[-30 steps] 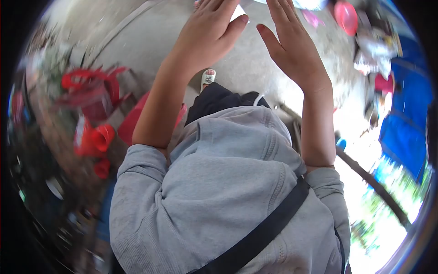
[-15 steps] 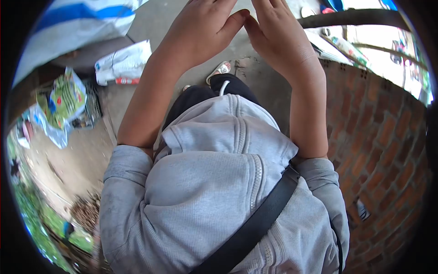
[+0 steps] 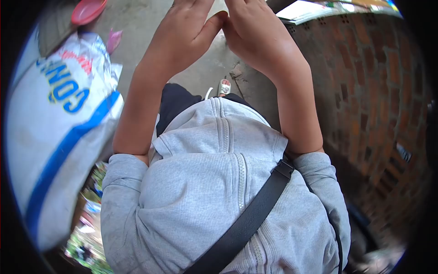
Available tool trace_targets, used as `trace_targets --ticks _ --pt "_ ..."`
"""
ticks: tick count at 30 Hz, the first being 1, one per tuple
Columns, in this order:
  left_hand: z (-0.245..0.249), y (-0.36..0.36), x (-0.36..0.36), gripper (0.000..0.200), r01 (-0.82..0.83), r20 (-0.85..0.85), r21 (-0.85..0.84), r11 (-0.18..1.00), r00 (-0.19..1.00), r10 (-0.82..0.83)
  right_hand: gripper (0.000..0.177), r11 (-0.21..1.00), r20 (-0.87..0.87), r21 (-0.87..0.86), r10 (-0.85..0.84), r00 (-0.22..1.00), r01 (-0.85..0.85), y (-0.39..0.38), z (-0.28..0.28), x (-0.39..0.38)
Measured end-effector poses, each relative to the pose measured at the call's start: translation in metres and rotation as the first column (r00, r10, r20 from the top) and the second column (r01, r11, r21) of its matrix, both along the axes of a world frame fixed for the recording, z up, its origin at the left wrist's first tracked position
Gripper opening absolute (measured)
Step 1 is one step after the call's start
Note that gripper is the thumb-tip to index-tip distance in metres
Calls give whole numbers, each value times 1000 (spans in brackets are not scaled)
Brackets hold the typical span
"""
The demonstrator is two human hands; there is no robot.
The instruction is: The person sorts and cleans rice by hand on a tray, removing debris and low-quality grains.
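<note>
My left hand (image 3: 185, 39) and my right hand (image 3: 255, 36) are raised side by side at the top of the view. Their backs face me, and the fingers run out of the frame at the upper edge. Both thumbs are stretched out toward each other, the tips meeting or nearly so. No object shows in either hand, though the fingertips are cut off. Below them are my grey zipped jacket (image 3: 196, 182) with its sleeves pushed up and a black strap (image 3: 246, 217) across it.
On the left bulges a large white sack (image 3: 59, 132) with blue lettering and a blue stripe. Beyond it lie a red basin (image 3: 88, 11) and a pink scrap (image 3: 114, 41) on the concrete floor (image 3: 191, 75). A brick wall (image 3: 365, 96) rises on the right. One sandalled foot (image 3: 224, 86) shows below.
The view has shifted: the white sack now fills the left side, the basin has appeared, and the green bag and crate are gone. My hands keep the same pose.
</note>
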State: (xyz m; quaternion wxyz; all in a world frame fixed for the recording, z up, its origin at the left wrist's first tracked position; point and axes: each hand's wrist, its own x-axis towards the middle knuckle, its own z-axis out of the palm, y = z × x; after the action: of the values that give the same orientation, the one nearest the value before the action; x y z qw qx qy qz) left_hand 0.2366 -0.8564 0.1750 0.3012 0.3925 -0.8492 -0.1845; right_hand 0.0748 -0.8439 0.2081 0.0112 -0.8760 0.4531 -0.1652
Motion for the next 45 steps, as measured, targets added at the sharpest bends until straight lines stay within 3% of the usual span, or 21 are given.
trace_targets --ticks 5,7,9,13,20,27,29,31,33,37,39,43,45 --pt "6 -75 32 66 297 5 55 953 955 -297 64 970 -3 -81 -230 973 229 -30 1 40" --pt "6 -99 39 66 403 -12 39 914 915 -403 62 919 75 60 -394 916 390 -34 1 57" --pt "7 -114 40 66 481 46 69 874 874 -484 61 874 99 102 -484 870 475 -34 1 64" --pt "-2 -154 45 65 607 0 85 790 793 -609 60 760 109 196 -645 756 620 -57 4 86" --pt "-2 -232 14 63 664 17 170 728 736 -676 59 702 91 188 -709 699 687 -130 -3 68" --pt "-10 -367 -30 62 617 25 157 771 778 -628 59 781 172 133 -625 762 611 -272 -18 15" --pt "-1 -398 -44 63 588 98 127 799 794 -600 60 793 211 92 -607 766 603 -304 -22 0" --pt "-3 -426 -63 63 608 59 100 787 786 -615 60 793 211 105 -608 766 600 -329 -14 -19" --pt "2 -450 -80 64 605 37 204 769 780 -624 59 764 211 164 -646 734 625 -355 -11 -35" --pt "-10 -515 -106 58 607 41 139 783 786 -617 59 741 166 220 -670 724 635 -419 -16 -62" --pt "-24 -558 -117 58 659 -134 158 735 752 -645 60 748 207 224 -662 720 624 -459 -24 -73" --pt "-51 -663 -136 60 720 -24 99 687 692 -722 51 645 294 90 -745 598 759 -543 -57 -87" --pt "-62 -715 -150 62 743 -83 190 641 663 -744 53 634 234 164 -769 594 756 -589 -68 -97"
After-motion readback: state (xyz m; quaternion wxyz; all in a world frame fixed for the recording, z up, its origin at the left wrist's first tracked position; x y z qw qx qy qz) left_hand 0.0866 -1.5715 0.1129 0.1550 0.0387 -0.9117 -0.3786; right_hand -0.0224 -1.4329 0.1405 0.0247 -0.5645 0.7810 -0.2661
